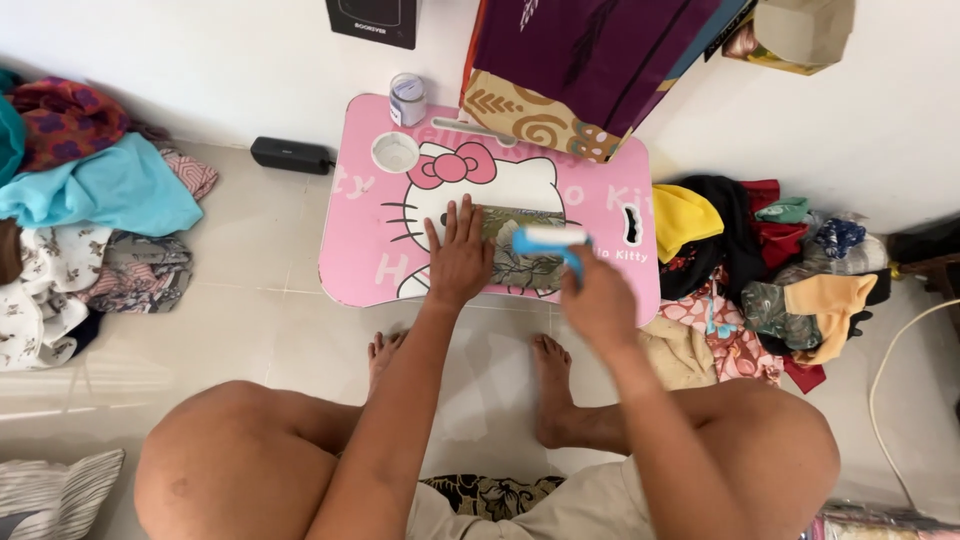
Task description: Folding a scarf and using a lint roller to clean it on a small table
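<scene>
The person sits on the floor before a low pink lap table with a cartoon cat print (370, 230). The left hand (460, 255) lies flat, fingers spread, pinning a small folded piece of green-grey floral cloth (525, 265) at the table's middle. The right hand (598, 298) is closed round a blue-and-white handheld tool (548, 240) – its head sits over the cloth's right part. The step in hand looks like running the tool over the held cloth – steady pressure and an even pass seem called for
</scene>
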